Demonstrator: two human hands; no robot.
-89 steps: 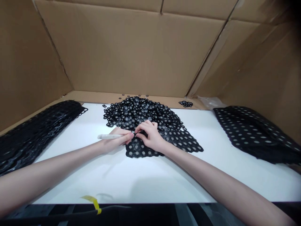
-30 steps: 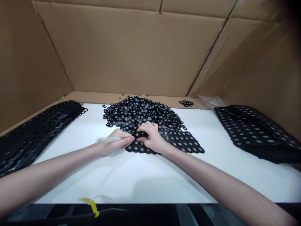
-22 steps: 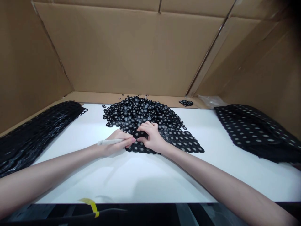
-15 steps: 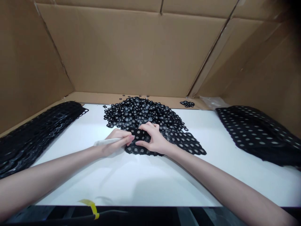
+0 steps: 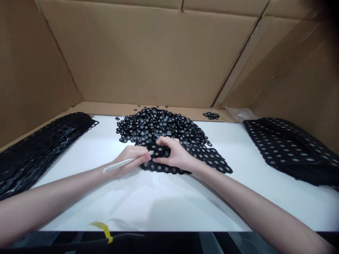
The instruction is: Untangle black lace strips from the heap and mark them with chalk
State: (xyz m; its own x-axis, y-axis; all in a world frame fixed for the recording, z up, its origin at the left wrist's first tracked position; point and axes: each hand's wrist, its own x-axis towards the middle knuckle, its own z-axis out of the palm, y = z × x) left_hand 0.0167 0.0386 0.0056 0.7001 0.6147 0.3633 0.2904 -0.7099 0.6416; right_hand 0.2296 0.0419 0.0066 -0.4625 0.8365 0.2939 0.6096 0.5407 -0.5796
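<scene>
Pen (image 5: 116, 165) in left hand (image 5: 132, 157), fingers closed tight round it. Right hand (image 5: 173, 151) half-open, thumb and forefinger apart in C over left part of dotted sheet (image 5: 203, 155); hold of hidden fingers cannot be told. Step in hand looks like pen work on sheet, right hand apparently steadying. Next move seems to call for firm sheet, fine tip control. Pen tip points right, slightly far; long axis slants left-near to right-far. Sheet's long axis left to right, near side of ring heap (image 5: 159, 123).
</scene>
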